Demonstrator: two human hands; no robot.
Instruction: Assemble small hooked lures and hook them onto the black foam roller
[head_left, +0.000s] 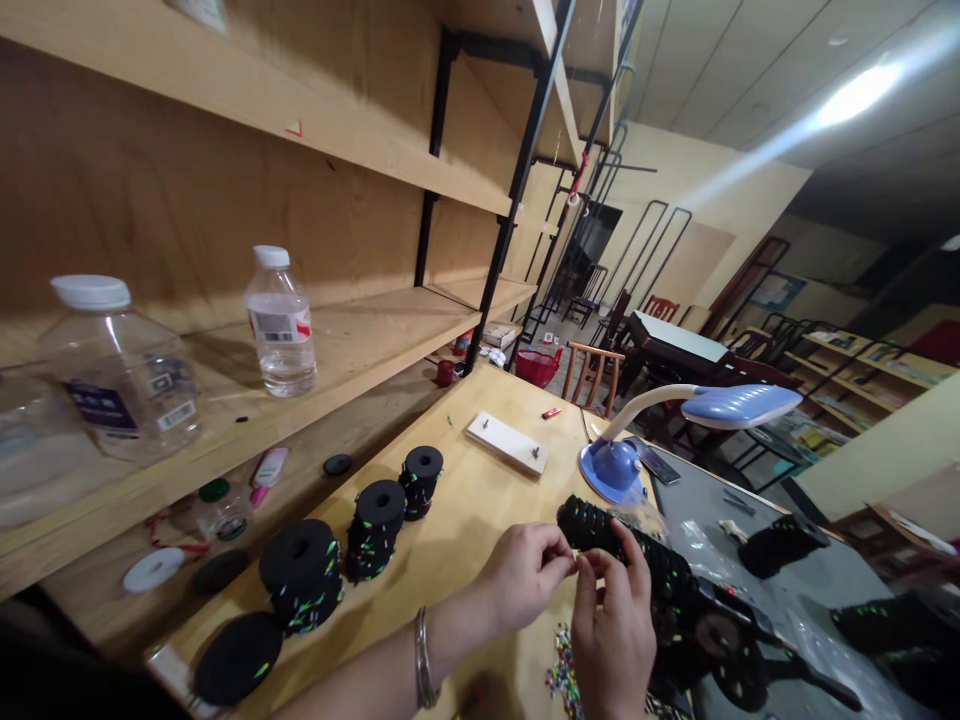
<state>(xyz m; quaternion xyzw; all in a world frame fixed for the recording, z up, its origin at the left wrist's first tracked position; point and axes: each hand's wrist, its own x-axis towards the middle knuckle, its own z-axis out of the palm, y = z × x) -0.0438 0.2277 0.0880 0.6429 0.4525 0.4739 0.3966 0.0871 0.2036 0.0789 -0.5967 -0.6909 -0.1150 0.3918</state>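
Observation:
My left hand point(521, 578) and my right hand point(613, 625) meet over the wooden table point(480, 500), fingers pinched together at the near end of a long stack of black foam discs point(637, 550) that lies on its side. Both hands grip that end of the stack. A metal bangle sits on my left wrist. Small coloured pins point(561, 675) lie in a heap just below my right hand. To the left stand three upright stacks of black discs with coloured pins: a large one point(301, 575), a middle one point(379, 528) and a small one point(421, 480).
A blue desk lamp point(660, 430) stands behind the disc stack. A white block with two pegs point(507, 442) lies further back. A single black disc point(238, 657) lies near the front left. Plastic bottles point(281, 320) and a jar point(124, 365) stand on the shelf.

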